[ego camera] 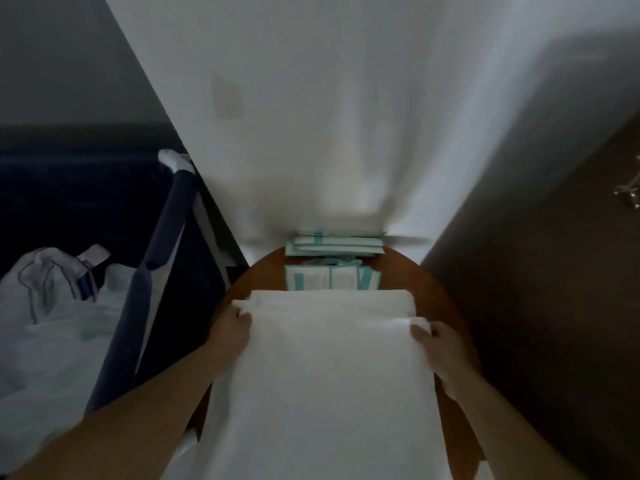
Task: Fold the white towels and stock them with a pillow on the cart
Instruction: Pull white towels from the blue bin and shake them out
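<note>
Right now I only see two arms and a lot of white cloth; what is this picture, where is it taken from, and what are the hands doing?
There is no machine here: a person wears a wide-angle camera on the head, looking forward and down, so you see their own arms. That is the only view.

The left hand and the right hand each take a grip on a side edge of a white towel, which lies on a round wooden surface and hangs over its near edge toward the person.

Beyond the towel lie flat white packets with teal stripes. Behind them hangs a large white cloth; I cannot tell what it is. To the left stands a dark blue fabric bin holding crumpled white linen.
</note>
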Demonstrator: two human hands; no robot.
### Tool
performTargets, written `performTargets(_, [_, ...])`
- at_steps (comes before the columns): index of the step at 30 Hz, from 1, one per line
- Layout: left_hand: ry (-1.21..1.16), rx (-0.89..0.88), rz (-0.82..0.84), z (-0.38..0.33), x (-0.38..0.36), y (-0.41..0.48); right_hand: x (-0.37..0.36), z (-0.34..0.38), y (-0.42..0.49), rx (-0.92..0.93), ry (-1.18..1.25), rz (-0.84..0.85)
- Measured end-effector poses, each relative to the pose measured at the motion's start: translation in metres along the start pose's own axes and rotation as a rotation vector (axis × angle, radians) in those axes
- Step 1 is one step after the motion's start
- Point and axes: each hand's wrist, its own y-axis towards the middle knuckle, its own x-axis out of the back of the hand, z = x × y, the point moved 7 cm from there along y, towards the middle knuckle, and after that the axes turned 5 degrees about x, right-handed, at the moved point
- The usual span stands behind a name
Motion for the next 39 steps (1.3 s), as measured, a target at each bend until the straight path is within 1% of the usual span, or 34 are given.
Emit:
performTargets(3, [0.018, 0.007, -0.052, 0.008, -0.010, 0.019, -0.009, -0.010, 0.013, -0.041, -0.001, -0.024])
performTargets(5, [-0.061, -0.015, -0.075, 0.008, -0.013, 0.018, -0.007, -0.010, 0.014, -0.036, 0.025, -0.062])
performTargets(8, [-0.172, 0.007, -0.152, 0.017, -0.010, 0.005, -0.004, -0.008, 0.015, -0.015, 0.000, -0.103])
performTargets(10, [-0.133, -0.032, -0.161, 0.021, -0.011, 0.009, -0.006, -0.010, 0.017, -0.031, -0.029, -0.103])
performTargets(14, [0.086, -0.123, -0.090, 0.013, -0.018, 0.030, -0.013, -0.023, 0.023, -0.131, -0.108, -0.114])
performTargets(15, [0.196, -0.192, -0.127, 0.007, -0.017, 0.032, -0.014, -0.024, 0.024, -0.121, -0.148, -0.120])
performTargets(16, [0.343, -0.339, -0.188, -0.005, -0.017, 0.031, -0.015, -0.023, 0.024, -0.092, -0.188, -0.132])
performTargets(17, [0.471, -0.532, -0.219, -0.020, -0.024, 0.025, -0.015, -0.020, 0.024, -0.052, -0.225, -0.150])
performTargets(18, [0.560, -0.733, -0.205, -0.034, -0.035, 0.017, -0.015, -0.018, 0.024, -0.016, -0.255, -0.168])
performTargets(19, [0.630, -0.899, -0.148, -0.045, -0.050, 0.008, -0.016, -0.018, 0.025, 0.000, -0.268, -0.177])
performTargets(20, [0.693, -0.993, -0.058, -0.050, -0.067, 0.004, -0.019, -0.019, 0.028, -0.010, -0.251, -0.169])
performTargets(21, [0.758, -1.021, 0.034, -0.054, -0.083, 0.001, -0.022, -0.022, 0.029, -0.034, -0.211, -0.157])
performTargets(22, [0.817, -1.011, 0.119, -0.056, -0.095, 0.002, -0.024, -0.025, 0.030, -0.064, -0.165, -0.148])
performTargets(25, [0.881, -0.995, 0.237, -0.068, -0.106, 0.010, -0.022, -0.027, 0.026, -0.100, -0.080, -0.140])
performTargets(28, [0.936, -0.897, 0.391, -0.072, -0.103, 0.020, -0.020, -0.031, 0.013, -0.148, -0.063, -0.082])
performTargets(30, [0.971, -0.820, 0.438, -0.075, -0.099, 0.026, -0.026, -0.036, 0.002, -0.180, -0.011, -0.017])
performTargets(34, [1.001, -0.654, 0.496, -0.075, -0.091, 0.036, -0.034, -0.037, -0.015, -0.176, 0.157, 0.081])
performTargets(36, [1.024, -0.618, 0.519, -0.071, -0.089, 0.037, -0.033, -0.034, -0.021, -0.189, 0.238, 0.120])
performTargets(39, [1.048, -0.558, 0.566, -0.061, -0.082, 0.037, -0.034, -0.034, -0.029, -0.209, 0.294, 0.213])
